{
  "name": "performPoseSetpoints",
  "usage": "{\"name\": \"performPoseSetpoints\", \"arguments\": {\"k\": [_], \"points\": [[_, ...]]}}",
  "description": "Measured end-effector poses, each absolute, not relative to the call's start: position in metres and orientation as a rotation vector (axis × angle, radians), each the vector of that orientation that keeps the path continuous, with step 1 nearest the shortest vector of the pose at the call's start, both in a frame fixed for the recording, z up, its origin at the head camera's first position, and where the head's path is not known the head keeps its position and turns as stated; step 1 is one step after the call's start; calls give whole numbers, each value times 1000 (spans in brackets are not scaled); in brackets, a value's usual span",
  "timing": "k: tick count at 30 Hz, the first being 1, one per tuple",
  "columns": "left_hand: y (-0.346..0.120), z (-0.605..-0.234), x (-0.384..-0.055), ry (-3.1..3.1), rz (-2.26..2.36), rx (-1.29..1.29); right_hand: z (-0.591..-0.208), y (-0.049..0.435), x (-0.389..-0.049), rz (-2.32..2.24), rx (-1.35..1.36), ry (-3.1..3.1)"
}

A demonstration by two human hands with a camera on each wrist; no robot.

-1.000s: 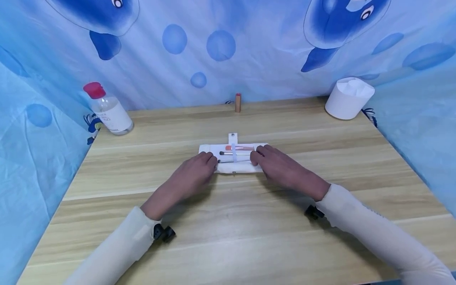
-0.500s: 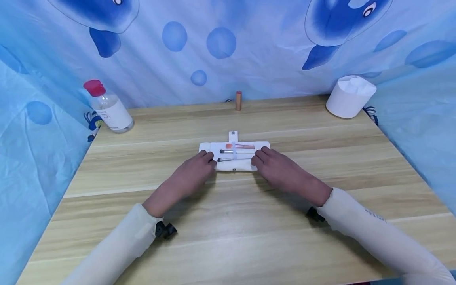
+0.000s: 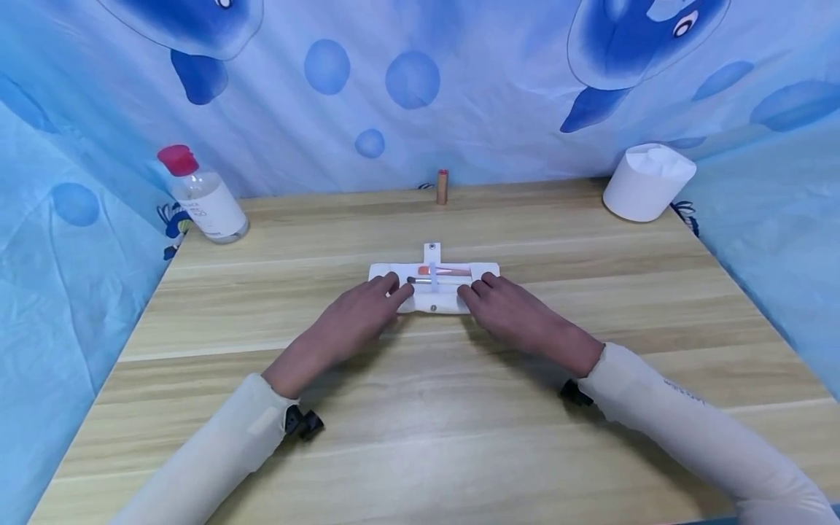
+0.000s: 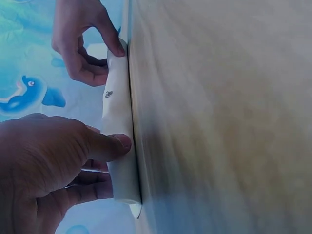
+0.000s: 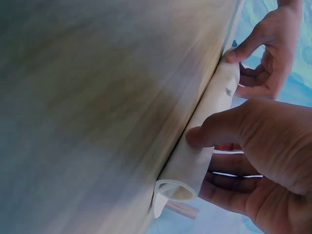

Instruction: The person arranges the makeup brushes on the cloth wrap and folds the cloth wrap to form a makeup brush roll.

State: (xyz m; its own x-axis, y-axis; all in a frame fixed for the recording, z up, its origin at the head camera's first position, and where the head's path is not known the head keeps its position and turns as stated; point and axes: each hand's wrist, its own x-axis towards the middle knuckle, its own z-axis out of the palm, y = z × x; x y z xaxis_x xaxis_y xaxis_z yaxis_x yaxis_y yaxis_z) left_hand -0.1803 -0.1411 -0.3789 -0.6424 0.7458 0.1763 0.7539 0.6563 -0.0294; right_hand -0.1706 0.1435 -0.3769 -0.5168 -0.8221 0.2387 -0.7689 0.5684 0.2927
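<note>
A white makeup brush roll (image 3: 448,301) lies partly rolled up on the table, its near side a tube. Beyond the tube, a pink brush (image 3: 454,271) and a dark-tipped brush (image 3: 420,280) lie flat under a strap; a snap tab (image 3: 432,252) points away from me. My left hand (image 3: 359,310) grips the tube near its left end, thumb on the near side and fingers behind, as the left wrist view shows. Toward the right end my right hand (image 3: 515,310) holds it the same way. The tube's open end (image 5: 178,190) shows in the right wrist view.
A clear bottle with a red cap (image 3: 206,197) stands at the back left. A small brown tube (image 3: 442,187) is upright at the back middle, and a white paper roll (image 3: 646,186) at the back right. A blue curtain (image 3: 275,131) hangs behind the wooden table (image 3: 420,437).
The near edge of the brush roll has been rolled a little farther away from me. The nearest of three brushes is now covered. My left thumb has shifted rightward along the tube.
</note>
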Motion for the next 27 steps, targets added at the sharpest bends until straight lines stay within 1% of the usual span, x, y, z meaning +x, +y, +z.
{"name": "performPoseSetpoints", "arguments": {"k": [9, 14, 21, 27], "points": [[-137, -379, -185, -2624, 103, -1224, -379, 145, -176, -30, 1267, -2596], [-133, -379, -186, -2630, 161, -1208, -377, 145, -181, -30, 1282, -2599], [-132, -379, -188, -2689, 116, -1170, -370, 146, -194, 37, 1311, -2680], [-131, -381, -196, -2681, 39, -1207, -365, 146, -198, 153, 1266, -2789]]}}
